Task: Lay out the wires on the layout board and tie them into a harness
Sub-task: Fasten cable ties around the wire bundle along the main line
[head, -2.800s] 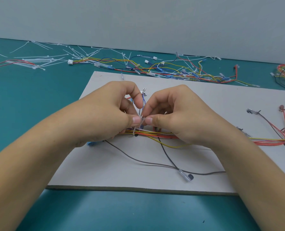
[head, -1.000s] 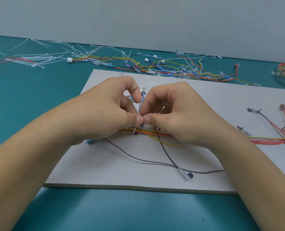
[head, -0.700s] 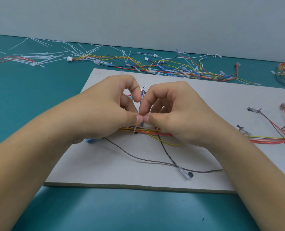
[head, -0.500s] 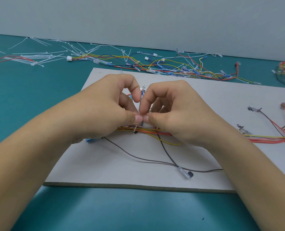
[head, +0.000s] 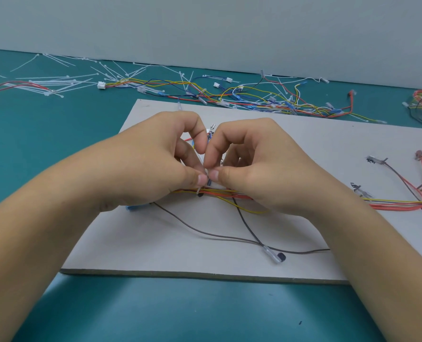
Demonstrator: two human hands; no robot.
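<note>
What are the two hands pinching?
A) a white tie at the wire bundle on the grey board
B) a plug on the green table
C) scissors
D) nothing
A: the left hand and right hand meet thumb to thumb on a white tie over the wire bundle on the board.

The left hand (head: 150, 169) and right hand (head: 261, 169) have drawn closer: their thumb tips now almost meet on the cable tie (head: 207, 172), forefingers nearly touching beside the upright blue wire (head: 209, 137)
</note>
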